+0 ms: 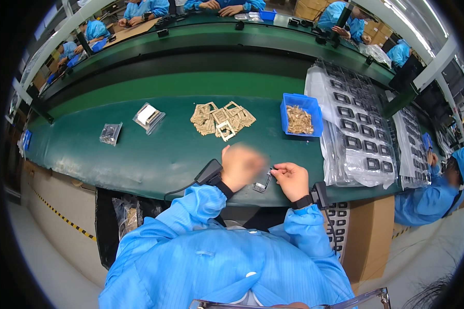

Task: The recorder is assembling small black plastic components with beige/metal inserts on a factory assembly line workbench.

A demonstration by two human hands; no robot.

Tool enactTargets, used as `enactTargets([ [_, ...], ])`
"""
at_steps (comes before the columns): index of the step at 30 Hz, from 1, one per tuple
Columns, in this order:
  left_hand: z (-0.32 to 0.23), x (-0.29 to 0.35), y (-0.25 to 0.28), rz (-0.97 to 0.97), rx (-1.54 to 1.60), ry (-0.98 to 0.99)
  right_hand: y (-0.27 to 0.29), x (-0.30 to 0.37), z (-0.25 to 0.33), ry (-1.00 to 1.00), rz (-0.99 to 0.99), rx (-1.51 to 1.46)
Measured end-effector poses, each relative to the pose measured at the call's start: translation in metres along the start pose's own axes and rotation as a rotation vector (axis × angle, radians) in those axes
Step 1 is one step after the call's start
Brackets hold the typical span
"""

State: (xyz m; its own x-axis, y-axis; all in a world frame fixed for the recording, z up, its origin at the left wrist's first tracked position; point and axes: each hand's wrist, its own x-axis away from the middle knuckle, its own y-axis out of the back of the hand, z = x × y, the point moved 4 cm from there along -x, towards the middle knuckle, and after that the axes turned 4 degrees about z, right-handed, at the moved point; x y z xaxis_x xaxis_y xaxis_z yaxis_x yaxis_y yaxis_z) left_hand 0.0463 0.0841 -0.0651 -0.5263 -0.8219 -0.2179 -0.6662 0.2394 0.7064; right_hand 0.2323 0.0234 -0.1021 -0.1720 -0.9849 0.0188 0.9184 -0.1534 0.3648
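My right hand pinches the upper corner of a small black rectangular frame, which sits tilted near the bench's front edge. Beside it, on the left, my left hand is smeared by motion, so its fingers and anything in them cannot be made out. Beyond my hands lies a loose pile of tan square frame-shaped pieces. To the right of that pile, a blue bin contains many small tan pieces.
Trays of black frames are stacked on the right of the green bench. Two clear bags lie on the left. A cardboard box stands below on the right. Other people in blue work across the bench and at the right.
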Motion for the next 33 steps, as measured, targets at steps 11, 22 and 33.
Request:
enactTargets([
  [11,-0.006,-0.008,-0.005,0.002,-0.067,0.045,-0.004,0.002,0.034,0.034,-0.13,0.406],
  [22,-0.006,0.001,-0.004,0.04,-0.068,-0.033,-0.012,0.021,0.045,0.085,-0.099,0.346],
  [33,-0.014,0.005,-0.01,-0.042,-0.118,-0.104,-0.022,0.019,0.044,0.136,-0.306,0.512],
])
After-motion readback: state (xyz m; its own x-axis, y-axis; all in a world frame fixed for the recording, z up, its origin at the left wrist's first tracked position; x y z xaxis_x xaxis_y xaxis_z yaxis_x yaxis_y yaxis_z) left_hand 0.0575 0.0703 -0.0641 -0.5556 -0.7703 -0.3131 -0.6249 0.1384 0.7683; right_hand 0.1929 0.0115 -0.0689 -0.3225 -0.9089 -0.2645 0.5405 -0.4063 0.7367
